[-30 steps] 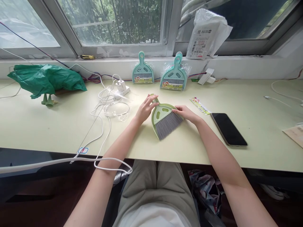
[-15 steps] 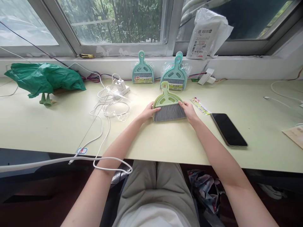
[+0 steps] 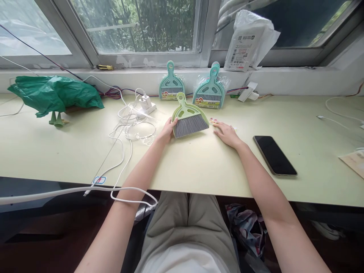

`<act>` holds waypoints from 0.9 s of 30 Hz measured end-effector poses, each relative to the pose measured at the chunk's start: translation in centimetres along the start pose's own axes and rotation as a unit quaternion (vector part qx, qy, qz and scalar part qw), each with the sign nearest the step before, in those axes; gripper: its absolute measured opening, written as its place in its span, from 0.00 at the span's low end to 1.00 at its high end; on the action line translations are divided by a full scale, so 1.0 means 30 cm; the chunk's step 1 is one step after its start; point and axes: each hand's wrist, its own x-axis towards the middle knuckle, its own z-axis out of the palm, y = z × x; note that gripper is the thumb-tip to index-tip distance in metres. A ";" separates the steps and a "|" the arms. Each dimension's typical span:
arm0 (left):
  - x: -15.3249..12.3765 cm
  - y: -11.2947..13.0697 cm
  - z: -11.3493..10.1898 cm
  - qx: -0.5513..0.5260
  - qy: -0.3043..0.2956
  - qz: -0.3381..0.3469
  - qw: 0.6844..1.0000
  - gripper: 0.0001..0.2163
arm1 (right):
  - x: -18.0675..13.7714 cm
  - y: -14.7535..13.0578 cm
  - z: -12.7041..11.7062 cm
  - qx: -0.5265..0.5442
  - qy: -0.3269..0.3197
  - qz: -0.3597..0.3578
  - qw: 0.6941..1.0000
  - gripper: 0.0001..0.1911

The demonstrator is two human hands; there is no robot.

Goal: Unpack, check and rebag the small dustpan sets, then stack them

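Note:
My left hand point(image 3: 168, 131) is closed on the left edge of a light green dustpan point(image 3: 185, 110), thumb in front. A matching hand brush with grey bristles point(image 3: 191, 126) is nested in the dustpan, and the set tilts, its right side higher. My right hand point(image 3: 226, 133) lies flat on the table just right of the set, fingers stretched out. Beneath those fingers is a colourful printed label point(image 3: 214, 121), mostly covered. Behind stand a wrapped teal dustpan-and-brush set point(image 3: 171, 85) and a stack of similar teal sets point(image 3: 209, 89).
A black phone point(image 3: 275, 156) lies on the right of the pale table point(image 3: 199, 170). Tangled white cables point(image 3: 123, 146) and a charger point(image 3: 145, 101) are at left, near a green plastic bag point(image 3: 57, 94). A white package point(image 3: 244, 43) leans against the window.
My right hand has let go of the dustpan and come down on the label, which has shifted left. My left hand has moved the set left and tilted it.

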 end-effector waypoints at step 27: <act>0.001 -0.026 0.026 0.037 0.021 0.020 0.999 0.22 | -0.027 -0.123 -0.094 0.356 -0.160 0.049 0.920 0.17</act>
